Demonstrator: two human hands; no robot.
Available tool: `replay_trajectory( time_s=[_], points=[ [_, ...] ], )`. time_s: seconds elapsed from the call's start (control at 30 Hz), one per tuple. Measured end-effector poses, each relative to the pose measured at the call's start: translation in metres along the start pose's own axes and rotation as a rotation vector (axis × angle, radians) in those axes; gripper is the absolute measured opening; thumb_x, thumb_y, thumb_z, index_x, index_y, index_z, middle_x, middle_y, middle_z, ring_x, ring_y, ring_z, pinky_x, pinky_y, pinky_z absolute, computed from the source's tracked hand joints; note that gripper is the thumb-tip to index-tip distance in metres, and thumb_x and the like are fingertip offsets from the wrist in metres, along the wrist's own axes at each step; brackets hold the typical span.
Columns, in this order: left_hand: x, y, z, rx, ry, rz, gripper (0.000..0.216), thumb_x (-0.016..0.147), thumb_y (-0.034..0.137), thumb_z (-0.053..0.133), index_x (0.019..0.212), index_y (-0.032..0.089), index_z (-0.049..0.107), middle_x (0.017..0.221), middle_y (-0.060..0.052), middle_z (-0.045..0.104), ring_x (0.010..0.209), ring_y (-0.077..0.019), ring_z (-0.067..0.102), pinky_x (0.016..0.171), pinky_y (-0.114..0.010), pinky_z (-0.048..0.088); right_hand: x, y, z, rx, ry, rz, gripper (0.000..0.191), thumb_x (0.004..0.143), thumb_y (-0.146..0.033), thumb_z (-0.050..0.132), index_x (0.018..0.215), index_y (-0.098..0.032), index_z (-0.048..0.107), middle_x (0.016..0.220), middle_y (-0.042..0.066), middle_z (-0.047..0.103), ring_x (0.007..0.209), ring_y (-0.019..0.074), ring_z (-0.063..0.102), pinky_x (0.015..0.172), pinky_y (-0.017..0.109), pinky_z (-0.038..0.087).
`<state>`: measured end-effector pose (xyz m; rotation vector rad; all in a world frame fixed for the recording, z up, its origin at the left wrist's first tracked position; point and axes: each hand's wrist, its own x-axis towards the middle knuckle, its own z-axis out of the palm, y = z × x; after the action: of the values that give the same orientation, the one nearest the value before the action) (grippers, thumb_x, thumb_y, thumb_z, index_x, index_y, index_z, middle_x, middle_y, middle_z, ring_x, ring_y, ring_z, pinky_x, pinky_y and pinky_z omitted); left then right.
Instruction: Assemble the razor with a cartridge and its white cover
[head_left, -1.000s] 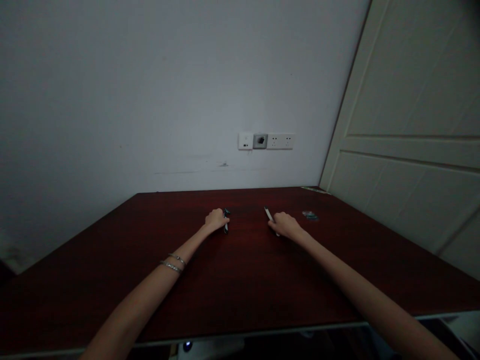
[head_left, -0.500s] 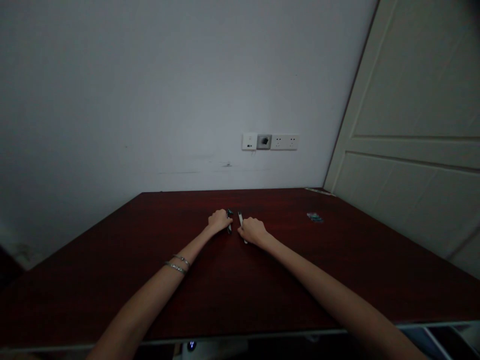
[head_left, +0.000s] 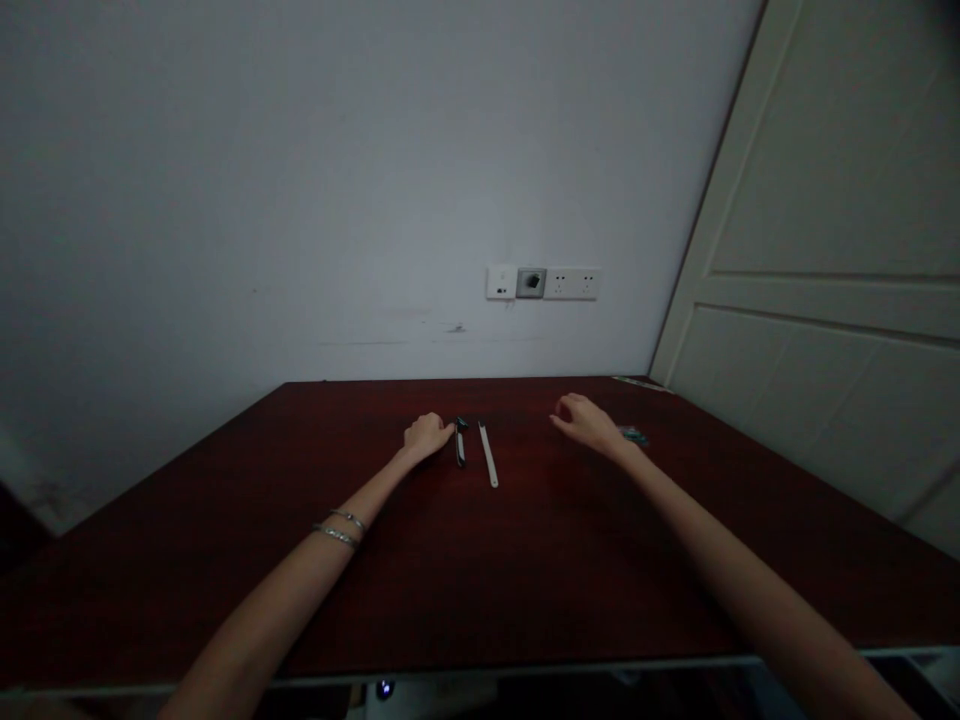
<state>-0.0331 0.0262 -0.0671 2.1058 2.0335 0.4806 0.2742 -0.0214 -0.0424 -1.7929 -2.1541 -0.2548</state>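
My left hand (head_left: pixel 426 435) rests low over the table, its fingers loosely bent and its thumb stretched towards a razor (head_left: pixel 460 446). The razor has a dark crosswise head and a black-and-white handle; whether the thumb touches it I cannot tell. To its right lies a slim white stick (head_left: pixel 489 458) with a dark tip at the far end and a small hole near the close end. Farther right hovers my right hand (head_left: pixel 589 425), thumb and fingers apart, holding nothing. Partly behind its wrist is a small greenish, shiny item (head_left: pixel 635 436), its kind unclear.
The dark red wooden table (head_left: pixel 390 590) reaches back to a grey wall. A row of sockets (head_left: pixel 571 284) sits on that wall above the table. A pale panelled door (head_left: pixel 825 300) borders the right side. A thin strip (head_left: pixel 643 384) lies at the far right corner.
My right hand has let go of the white stick and moved right, towards the greenish item. My left hand has come off the razor and shifted slightly left. Both objects lie on the table.
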Motion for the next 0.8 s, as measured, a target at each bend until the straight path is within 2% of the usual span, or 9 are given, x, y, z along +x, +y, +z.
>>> replay_trajectory(
  time_s=[0.13, 0.2, 0.27, 0.43, 0.63, 0.8],
  points=[
    [0.006, -0.021, -0.005, -0.040, 0.011, -0.045, 0.038, 0.080, 0.049, 0.042, 0.086, 0.020, 0.066, 0.099, -0.009, 0.066, 0.095, -0.0241, 0.060, 0.075, -0.030, 0.044, -0.009, 0.096, 0.008, 0.015, -0.043, 0.038, 0.045, 0.077, -0.043, 0.054, 0.107, -0.009, 0.057, 0.113, 0.016, 0.055, 0.109, 0.0255, 0.048, 0.095, 0.034, 0.034],
    [0.008, -0.029, -0.006, -0.056, 0.012, -0.069, 0.037, 0.081, 0.047, 0.041, 0.087, 0.020, 0.066, 0.100, -0.009, 0.066, 0.095, -0.0228, 0.060, 0.075, -0.028, 0.043, -0.018, 0.129, 0.017, 0.073, -0.108, 0.097, 0.055, 0.074, -0.046, 0.056, 0.114, -0.008, 0.054, 0.120, 0.017, 0.053, 0.112, 0.0264, 0.047, 0.097, 0.035, 0.033],
    [0.009, -0.033, -0.005, -0.068, 0.015, -0.088, 0.037, 0.081, 0.046, 0.041, 0.087, 0.019, 0.066, 0.101, -0.008, 0.066, 0.095, -0.0219, 0.060, 0.073, -0.026, 0.043, -0.027, 0.149, 0.027, 0.113, -0.174, 0.140, 0.063, 0.072, -0.047, 0.057, 0.121, -0.008, 0.050, 0.127, 0.016, 0.048, 0.117, 0.0271, 0.044, 0.099, 0.036, 0.031],
    [0.010, -0.035, -0.003, -0.086, 0.033, -0.109, 0.035, 0.081, 0.045, 0.042, 0.084, 0.020, 0.066, 0.097, -0.008, 0.067, 0.093, -0.0208, 0.061, 0.072, -0.025, 0.043, -0.040, 0.166, 0.040, 0.180, -0.174, 0.221, 0.065, 0.073, -0.040, 0.056, 0.129, -0.010, 0.042, 0.133, 0.015, 0.044, 0.123, 0.0268, 0.038, 0.101, 0.039, 0.029],
    [0.010, -0.034, -0.002, -0.095, 0.036, -0.122, 0.033, 0.081, 0.044, 0.042, 0.083, 0.020, 0.066, 0.096, -0.007, 0.067, 0.093, -0.0203, 0.061, 0.071, -0.024, 0.043, -0.040, 0.170, 0.041, 0.283, -0.143, 0.191, 0.060, 0.074, -0.036, 0.057, 0.125, -0.006, 0.045, 0.127, 0.018, 0.049, 0.113, 0.0240, 0.049, 0.098, 0.034, 0.035],
    [0.010, -0.035, 0.000, -0.092, 0.039, -0.119, 0.034, 0.082, 0.044, 0.040, 0.081, 0.021, 0.065, 0.096, -0.007, 0.067, 0.093, -0.0216, 0.060, 0.072, -0.026, 0.044, -0.039, 0.163, 0.043, 0.299, -0.049, 0.188, 0.056, 0.072, -0.036, 0.060, 0.118, -0.007, 0.047, 0.120, 0.018, 0.054, 0.106, 0.0244, 0.053, 0.094, 0.033, 0.038]
  ],
)
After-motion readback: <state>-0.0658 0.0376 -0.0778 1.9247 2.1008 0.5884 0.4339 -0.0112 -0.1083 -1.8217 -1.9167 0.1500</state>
